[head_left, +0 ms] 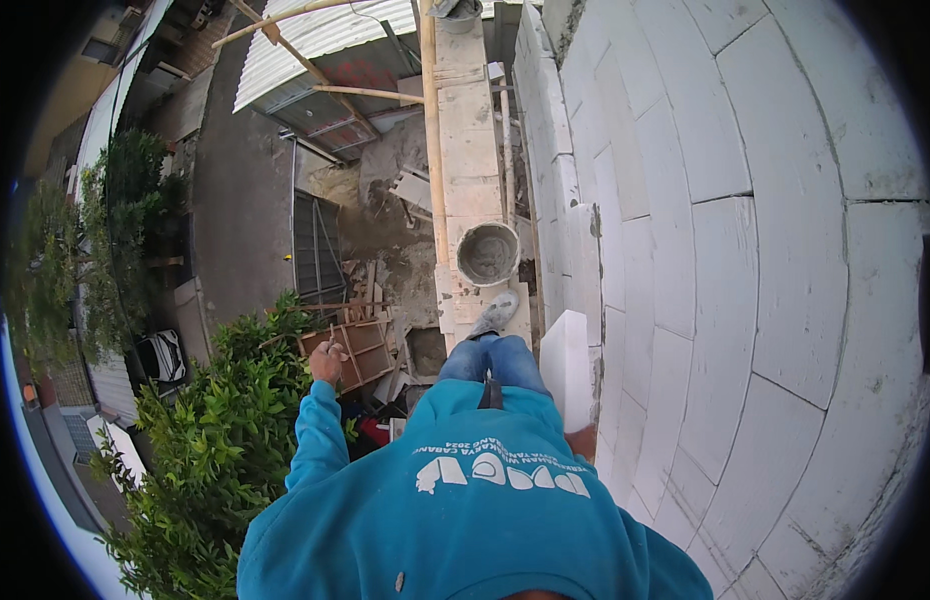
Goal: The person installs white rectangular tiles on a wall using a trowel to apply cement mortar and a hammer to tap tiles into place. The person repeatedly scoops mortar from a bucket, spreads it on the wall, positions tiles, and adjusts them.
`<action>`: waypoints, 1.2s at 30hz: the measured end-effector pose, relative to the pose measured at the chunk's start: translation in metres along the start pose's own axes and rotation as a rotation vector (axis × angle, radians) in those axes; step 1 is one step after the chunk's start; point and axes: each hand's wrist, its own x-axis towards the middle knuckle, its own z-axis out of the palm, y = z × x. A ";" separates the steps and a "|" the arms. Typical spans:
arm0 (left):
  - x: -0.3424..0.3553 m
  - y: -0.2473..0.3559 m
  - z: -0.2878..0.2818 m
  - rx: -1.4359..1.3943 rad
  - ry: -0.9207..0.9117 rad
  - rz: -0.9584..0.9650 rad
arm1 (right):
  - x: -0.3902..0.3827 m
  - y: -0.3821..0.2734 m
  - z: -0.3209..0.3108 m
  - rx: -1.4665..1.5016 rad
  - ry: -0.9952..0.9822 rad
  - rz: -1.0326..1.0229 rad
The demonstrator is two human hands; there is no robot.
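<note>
A white lightweight block (570, 370) stands upright at my right side, close to the block wall. My right hand (582, 443) is at its lower end and appears to grip it; most of the fingers are hidden by the block and my sleeve. Out to the left, my left hand (328, 362) is held in the air with its fingers loosely apart and nothing visible in it. Ahead of my foot, a round bucket (488, 254) with grey mortar in it sits on the plank walkway (470, 190).
The white block wall (715, 260) rises along my right. A bamboo pole (430, 130) runs along the walkway's left edge, with a drop beyond it to rubble and timber (355, 350). A leafy tree (215, 440) is at lower left. Another container (457, 14) stands at the far end.
</note>
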 end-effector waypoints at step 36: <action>0.440 0.515 0.056 -0.090 -0.167 0.224 | 0.340 -0.810 -0.200 0.063 0.158 -0.607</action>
